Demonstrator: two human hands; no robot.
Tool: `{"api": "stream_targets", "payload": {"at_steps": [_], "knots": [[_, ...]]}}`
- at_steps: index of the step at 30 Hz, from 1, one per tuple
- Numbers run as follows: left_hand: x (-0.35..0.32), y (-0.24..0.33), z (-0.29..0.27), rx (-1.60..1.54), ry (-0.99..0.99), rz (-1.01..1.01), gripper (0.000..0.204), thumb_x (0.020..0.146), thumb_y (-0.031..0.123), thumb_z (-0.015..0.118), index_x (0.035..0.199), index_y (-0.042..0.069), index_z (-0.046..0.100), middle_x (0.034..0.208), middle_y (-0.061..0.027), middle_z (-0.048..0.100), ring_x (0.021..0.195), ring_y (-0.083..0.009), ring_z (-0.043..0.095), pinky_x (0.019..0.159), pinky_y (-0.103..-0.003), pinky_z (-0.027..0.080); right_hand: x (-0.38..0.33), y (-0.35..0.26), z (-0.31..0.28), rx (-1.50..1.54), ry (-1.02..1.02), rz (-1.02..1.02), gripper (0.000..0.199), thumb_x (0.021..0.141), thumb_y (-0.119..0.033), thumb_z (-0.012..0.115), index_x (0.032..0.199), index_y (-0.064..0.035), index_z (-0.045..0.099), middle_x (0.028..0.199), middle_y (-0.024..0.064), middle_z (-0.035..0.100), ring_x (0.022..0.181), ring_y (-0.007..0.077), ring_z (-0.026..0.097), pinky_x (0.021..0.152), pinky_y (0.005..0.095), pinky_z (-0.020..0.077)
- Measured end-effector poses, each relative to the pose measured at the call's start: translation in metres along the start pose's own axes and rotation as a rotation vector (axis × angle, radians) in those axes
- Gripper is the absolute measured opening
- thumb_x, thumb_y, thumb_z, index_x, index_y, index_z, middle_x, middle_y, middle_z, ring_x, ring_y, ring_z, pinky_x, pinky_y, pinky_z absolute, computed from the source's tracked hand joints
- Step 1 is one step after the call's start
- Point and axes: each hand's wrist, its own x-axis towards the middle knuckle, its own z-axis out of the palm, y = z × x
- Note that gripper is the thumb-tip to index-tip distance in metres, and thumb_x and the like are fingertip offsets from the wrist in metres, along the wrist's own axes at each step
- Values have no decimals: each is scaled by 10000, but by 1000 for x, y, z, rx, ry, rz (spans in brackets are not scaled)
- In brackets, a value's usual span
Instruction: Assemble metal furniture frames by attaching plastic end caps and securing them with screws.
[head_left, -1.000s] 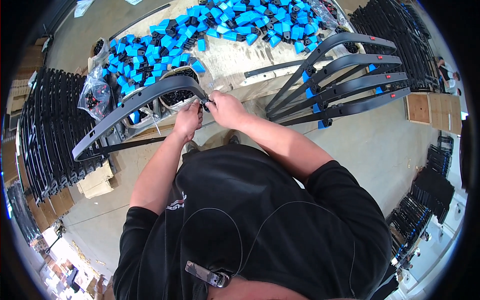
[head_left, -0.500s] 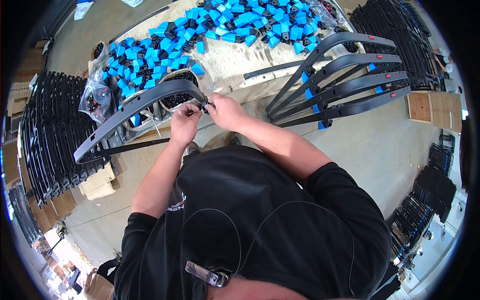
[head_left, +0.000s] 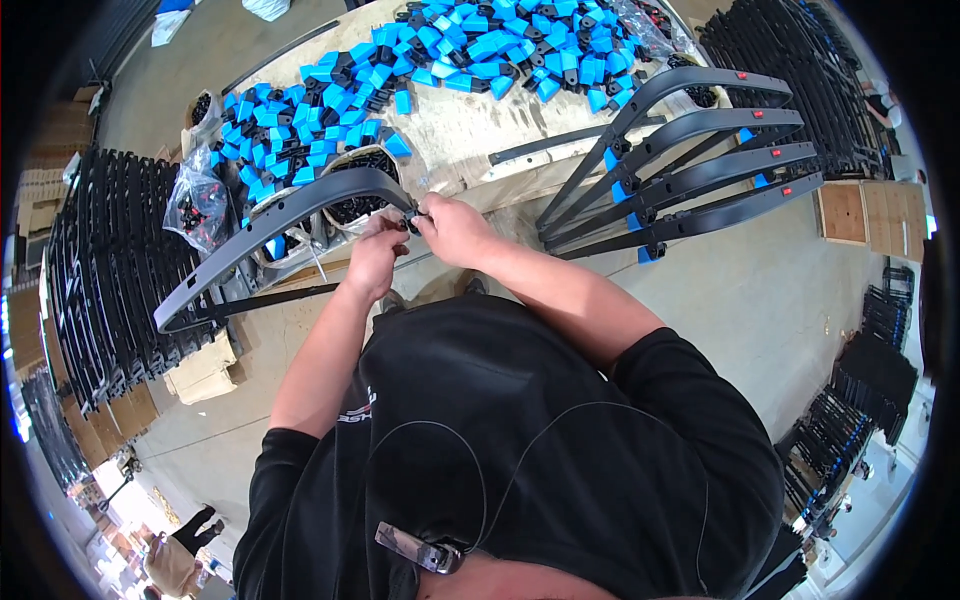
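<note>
A curved dark-grey frame with holes along it (head_left: pixel 255 222) spans from the left side of the table toward me. Its right end comes down to where my two hands meet. My right hand (head_left: pixel 455 232) is closed on that end, thumb and fingers pinching it. Just left of it, my left hand (head_left: pixel 374 262) is closed, its fingertips pressed together beside a small black piece (head_left: pixel 404 224) at the frame end. Whether the fingertips hold that piece or something smaller, I cannot tell. A thin black bar (head_left: pixel 265 300) runs along the frame's lower side.
A heap of blue-and-black plastic pieces (head_left: pixel 490 45) covers the table's far side. Behind the frame stands an open bag of small black parts (head_left: pixel 352 208). Several curved frames (head_left: pixel 720 152) lean at the right. Stacked black frames (head_left: pixel 115 270) stand left, beside a clear plastic bag (head_left: pixel 200 205).
My left hand has shifted slightly right and down, its fingers turned a little at the frame end. The right hand keeps its grip. A person has come into view at the lower left.
</note>
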Motion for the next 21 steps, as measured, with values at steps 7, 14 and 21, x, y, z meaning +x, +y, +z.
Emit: {"api": "stream_targets", "payload": {"at_steps": [7,14,21], "knots": [[11,3,-14,-12,-150,-388,374,1090,364,473,812,121,531,652,27,455,564,-116,411,521,-280,323,1,-1,-4,-12,-23,-7,252,963,-241,636,1012,2,594,885,253,693,874,449,678,758,544,519],[10,-1,-16,5,-134,-207,251,1076,245,542,932,56,622,715,22,532,637,-106,471,583,-271,394,2,4,0,-14,-28,-47,239,968,-229,621,1005,4,579,856,256,684,857,456,673,744,556,514],[12,-17,-30,427,-103,127,322,1070,279,542,974,-6,656,800,-37,637,729,-131,549,690,-316,471,4,14,3,139,5,-105,298,954,-304,656,947,-7,629,840,240,691,833,434,684,728,513,532]]}}
